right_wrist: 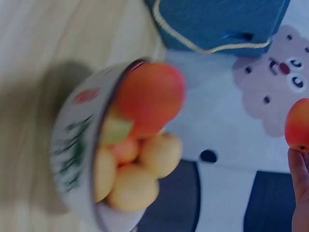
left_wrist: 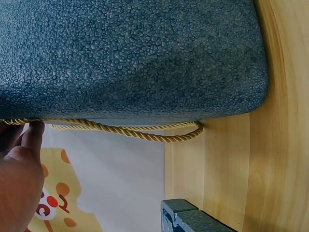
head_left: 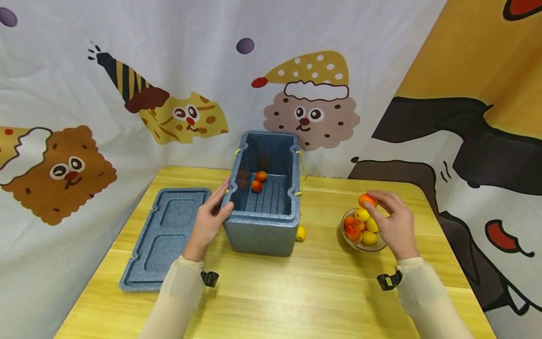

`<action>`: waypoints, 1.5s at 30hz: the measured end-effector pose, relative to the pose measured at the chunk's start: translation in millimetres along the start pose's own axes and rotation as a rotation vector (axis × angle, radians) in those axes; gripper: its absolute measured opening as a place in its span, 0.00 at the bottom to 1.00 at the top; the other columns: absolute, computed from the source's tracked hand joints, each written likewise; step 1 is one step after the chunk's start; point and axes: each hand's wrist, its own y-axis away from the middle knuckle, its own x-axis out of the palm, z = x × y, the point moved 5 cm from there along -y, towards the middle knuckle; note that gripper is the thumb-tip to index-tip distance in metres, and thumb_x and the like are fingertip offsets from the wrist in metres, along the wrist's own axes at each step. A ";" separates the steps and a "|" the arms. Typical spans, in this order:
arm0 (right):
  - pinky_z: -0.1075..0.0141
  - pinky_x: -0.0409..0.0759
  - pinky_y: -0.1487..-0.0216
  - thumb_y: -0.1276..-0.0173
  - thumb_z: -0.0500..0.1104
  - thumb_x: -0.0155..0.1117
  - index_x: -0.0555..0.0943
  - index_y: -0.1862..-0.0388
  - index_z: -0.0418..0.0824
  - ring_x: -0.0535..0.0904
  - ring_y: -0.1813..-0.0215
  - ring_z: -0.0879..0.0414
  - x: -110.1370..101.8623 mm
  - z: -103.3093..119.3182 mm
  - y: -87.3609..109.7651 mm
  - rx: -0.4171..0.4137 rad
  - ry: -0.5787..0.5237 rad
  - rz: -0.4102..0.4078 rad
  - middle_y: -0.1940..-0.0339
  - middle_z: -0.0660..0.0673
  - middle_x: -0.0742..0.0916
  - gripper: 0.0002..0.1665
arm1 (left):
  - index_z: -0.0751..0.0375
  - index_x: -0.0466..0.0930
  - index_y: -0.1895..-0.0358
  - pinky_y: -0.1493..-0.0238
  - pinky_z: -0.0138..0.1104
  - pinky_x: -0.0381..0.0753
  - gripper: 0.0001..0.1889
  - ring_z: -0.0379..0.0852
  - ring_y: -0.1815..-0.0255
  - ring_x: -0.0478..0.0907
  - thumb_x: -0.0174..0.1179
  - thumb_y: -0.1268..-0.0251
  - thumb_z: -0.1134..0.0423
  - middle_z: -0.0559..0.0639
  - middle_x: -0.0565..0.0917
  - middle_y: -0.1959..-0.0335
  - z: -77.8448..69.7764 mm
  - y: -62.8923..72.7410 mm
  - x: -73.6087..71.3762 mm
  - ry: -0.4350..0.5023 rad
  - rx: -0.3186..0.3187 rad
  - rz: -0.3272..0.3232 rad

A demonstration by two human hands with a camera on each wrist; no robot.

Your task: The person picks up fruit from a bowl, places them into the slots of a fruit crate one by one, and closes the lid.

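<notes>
My left hand (head_left: 208, 223) holds the front left corner of the blue-grey foam box (head_left: 260, 238), its thumb over the rim and its fingers along the outer left side. In the left wrist view, fingertips touch the wall (left_wrist: 135, 53) near a yellow cord (left_wrist: 145, 134). Two orange-red fruits (head_left: 261, 176) lie on the box's floor. To the right, my right hand (head_left: 395, 223) pinches a round orange-red fruit (head_left: 366, 200) between thumb and fingers, above a bowl (head_left: 348, 240). Yellow fruits (head_left: 370, 238) and reddish fruits (head_left: 353, 232) fill that bowl, blurred in the right wrist view.
The box's lid (head_left: 165, 238) lies flat on the wooden table (head_left: 292, 296), left of the box. A yellow fruit (head_left: 300, 233) sits beside the box's right wall. Behind the table hangs a cloth (head_left: 190, 56) with cartoon prints.
</notes>
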 end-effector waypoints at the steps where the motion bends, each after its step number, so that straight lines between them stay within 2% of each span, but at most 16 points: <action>1: 0.76 0.72 0.44 0.36 0.37 0.71 0.85 0.47 0.39 0.77 0.48 0.67 1.2 4.5 -1.4 -0.009 -0.005 -0.001 0.48 0.47 0.83 0.18 | 0.80 0.62 0.31 0.33 0.31 0.62 0.27 0.64 0.27 0.55 0.53 0.33 0.81 0.72 0.60 0.29 -0.3 -0.3 0.0 -0.003 -0.002 0.000; 5: 0.75 0.72 0.44 0.36 0.35 0.71 0.85 0.47 0.39 0.78 0.48 0.67 6.9 24.7 -8.0 -0.039 -0.042 -0.007 0.49 0.46 0.83 0.18 | 0.79 0.62 0.31 0.33 0.31 0.62 0.27 0.63 0.27 0.55 0.54 0.32 0.80 0.72 0.61 0.29 -0.4 -1.8 0.3 -0.014 -0.006 0.000; 9: 0.73 0.72 0.43 0.37 0.33 0.71 0.85 0.48 0.36 0.78 0.47 0.65 17.9 50.6 -15.6 -0.106 -0.098 0.014 0.48 0.45 0.83 0.17 | 0.80 0.61 0.31 0.33 0.32 0.62 0.27 0.64 0.27 0.55 0.53 0.32 0.80 0.73 0.60 0.29 0.5 -0.8 0.6 -0.008 0.000 0.002; 16: 0.67 0.74 0.41 0.39 0.25 0.68 0.84 0.51 0.28 0.80 0.48 0.50 39.1 115.4 -23.6 -0.221 -0.189 0.053 0.51 0.38 0.83 0.16 | 0.80 0.61 0.31 0.32 0.35 0.62 0.27 0.64 0.27 0.55 0.52 0.33 0.82 0.72 0.60 0.29 2.3 2.0 0.4 -0.007 0.000 -0.016; 18: 0.66 0.74 0.41 0.38 0.26 0.68 0.84 0.51 0.27 0.80 0.48 0.47 48.9 124.8 -28.7 -0.250 -0.207 0.066 0.51 0.37 0.83 0.15 | 0.81 0.61 0.31 0.32 0.35 0.61 0.27 0.65 0.27 0.54 0.52 0.34 0.83 0.73 0.60 0.29 2.4 1.5 -0.4 0.004 0.011 -0.026; 23: 0.62 0.75 0.42 0.36 0.33 0.71 0.85 0.49 0.36 0.79 0.47 0.50 76.9 127.3 -42.8 -0.294 -0.217 0.123 0.49 0.45 0.83 0.16 | 0.82 0.61 0.32 0.31 0.33 0.60 0.26 0.65 0.27 0.54 0.52 0.33 0.83 0.74 0.60 0.29 1.0 0.6 -3.1 0.028 0.023 -0.049; 26: 0.58 0.76 0.44 0.35 0.38 0.71 0.86 0.48 0.38 0.78 0.47 0.54 89.3 125.8 -43.5 -0.305 -0.203 0.159 0.48 0.50 0.84 0.16 | 0.80 0.62 0.31 0.32 0.33 0.60 0.26 0.64 0.27 0.54 0.53 0.32 0.81 0.74 0.60 0.29 0.5 1.5 -2.8 0.019 0.009 -0.039; 34: 0.56 0.76 0.44 0.33 0.42 0.70 0.85 0.48 0.42 0.77 0.45 0.56 111.7 123.3 -34.5 -0.290 -0.169 0.254 0.47 0.53 0.83 0.15 | 0.80 0.61 0.31 0.32 0.32 0.60 0.26 0.63 0.26 0.54 0.54 0.31 0.78 0.72 0.60 0.28 3.4 3.2 1.3 0.025 -0.012 -0.014; 37: 0.58 0.76 0.45 0.32 0.43 0.69 0.85 0.48 0.42 0.77 0.45 0.57 119.1 124.6 -33.9 -0.281 -0.163 0.296 0.47 0.54 0.83 0.15 | 0.76 0.63 0.30 0.32 0.32 0.60 0.27 0.59 0.26 0.55 0.53 0.31 0.79 0.68 0.61 0.28 15.1 3.7 -0.5 0.033 0.003 -0.023; 40: 0.58 0.77 0.46 0.32 0.43 0.68 0.85 0.48 0.42 0.77 0.46 0.57 127.2 127.0 -33.3 -0.268 -0.160 0.337 0.47 0.54 0.82 0.14 | 0.76 0.63 0.30 0.33 0.31 0.61 0.27 0.60 0.26 0.55 0.53 0.32 0.81 0.69 0.62 0.28 17.0 4.2 -1.3 0.041 0.013 -0.031; 45: 0.56 0.76 0.45 0.32 0.42 0.69 0.85 0.48 0.42 0.77 0.47 0.56 138.7 133.0 -32.0 -0.257 -0.169 0.370 0.47 0.53 0.82 0.15 | 0.80 0.62 0.31 0.32 0.33 0.61 0.26 0.64 0.27 0.54 0.53 0.32 0.80 0.74 0.60 0.29 3.6 4.5 1.7 0.029 0.003 -0.022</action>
